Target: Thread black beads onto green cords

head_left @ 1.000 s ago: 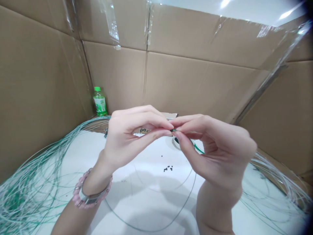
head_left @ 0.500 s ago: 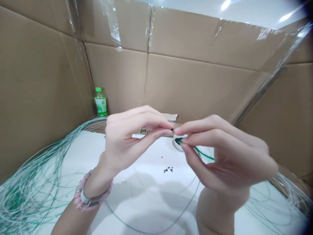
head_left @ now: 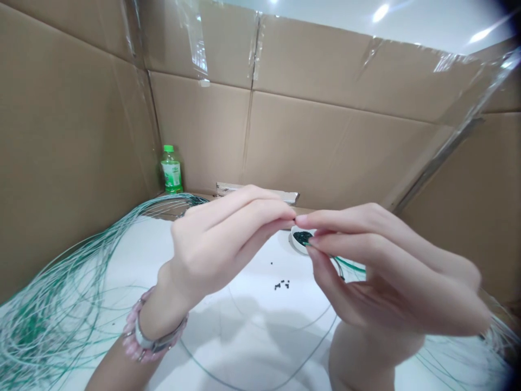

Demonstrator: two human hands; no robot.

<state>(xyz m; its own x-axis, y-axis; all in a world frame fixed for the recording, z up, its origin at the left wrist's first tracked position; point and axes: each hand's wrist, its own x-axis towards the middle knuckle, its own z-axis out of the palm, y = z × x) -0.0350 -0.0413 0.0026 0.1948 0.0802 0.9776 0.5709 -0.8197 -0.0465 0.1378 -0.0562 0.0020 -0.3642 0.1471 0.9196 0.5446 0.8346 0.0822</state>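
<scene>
My left hand (head_left: 228, 244) is pinched at the fingertips, and a tiny dark bead seems held there, mostly hidden by the fingers. My right hand (head_left: 391, 277) pinches a thin green wire (head_left: 344, 264) just above a small white dish (head_left: 296, 245) of dark beads (head_left: 302, 237). The fingertips of both hands nearly meet. A few loose black beads (head_left: 281, 284) lie on the white table (head_left: 138, 239) below my hands. A pink beaded bracelet (head_left: 140, 336) circles my left wrist.
Large coils of green-and-white wire (head_left: 49, 309) spread over the left of the table, with more wire (head_left: 456, 364) at the right. Taped cardboard walls (head_left: 325, 141) surround the table. A green-capped plastic bottle (head_left: 171, 169) stands in the back left corner.
My right hand has swung right, its fingers stretching out flatter over the dish. My left hand has tilted slightly, and the bead at its fingertips no longer shows clearly.
</scene>
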